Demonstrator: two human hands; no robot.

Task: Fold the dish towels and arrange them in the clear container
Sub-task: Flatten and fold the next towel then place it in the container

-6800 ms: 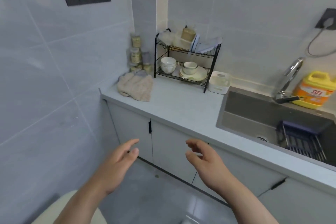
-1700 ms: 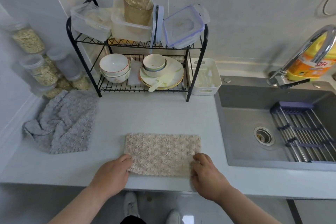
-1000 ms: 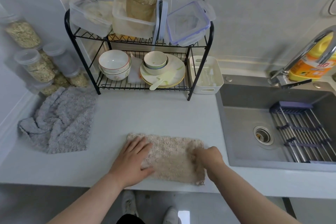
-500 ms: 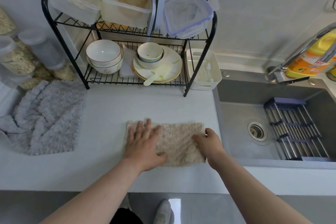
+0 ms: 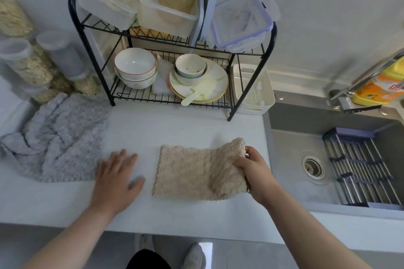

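Lying on pale countertop (image 5: 185, 124), beige towel (image 5: 196, 170)

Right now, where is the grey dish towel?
In the head view, the grey dish towel lies crumpled at the left end of the counter, in front of the grain jars and left of the black dish rack.

Pale countertop (image 5: 185, 125) bears beige towel (image 5: 192, 172), crumpled grey towel (image 5: 61, 142), black rack (image 5: 140, 96), jars (image 5: 28, 65) of perhaps grain.

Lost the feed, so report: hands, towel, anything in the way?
Left hand spread flat beside beige towel, not touching it. Right hand grips its right edge, lifted. Grey towel crumpled at left, apart from the fold.
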